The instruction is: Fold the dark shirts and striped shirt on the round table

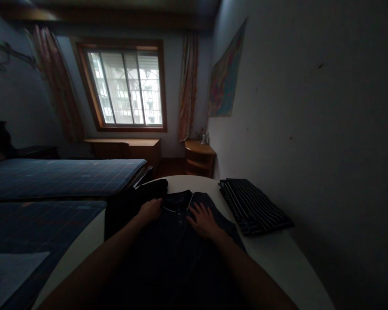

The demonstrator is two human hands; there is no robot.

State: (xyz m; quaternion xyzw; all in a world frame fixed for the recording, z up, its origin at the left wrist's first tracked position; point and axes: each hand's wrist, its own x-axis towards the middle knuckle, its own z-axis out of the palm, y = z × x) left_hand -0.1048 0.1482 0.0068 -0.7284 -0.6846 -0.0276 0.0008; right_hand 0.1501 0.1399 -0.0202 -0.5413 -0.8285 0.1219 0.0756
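Note:
A dark navy shirt (pixel 177 245) lies front up on a pale round table (pixel 197 183), its buttoned neckline toward the far edge. At the left side of the collar, my left hand (pixel 151 209) is closed with its fingers pinched on the shirt's shoulder. Spread flat on the opposite side of the neckline is my right hand (pixel 203 220), pressing on the fabric with nothing in it. The lower part of the shirt is dim and hard to make out.
Black-and-white striped folded clothing (pixel 255 206) sits at the right by the wall. Dark cloth (pixel 126 206) lies at the left edge. Beyond are a bed with a plaid cover (pixel 64 174), a wooden desk (pixel 145 146) and a corner shelf (pixel 198 148).

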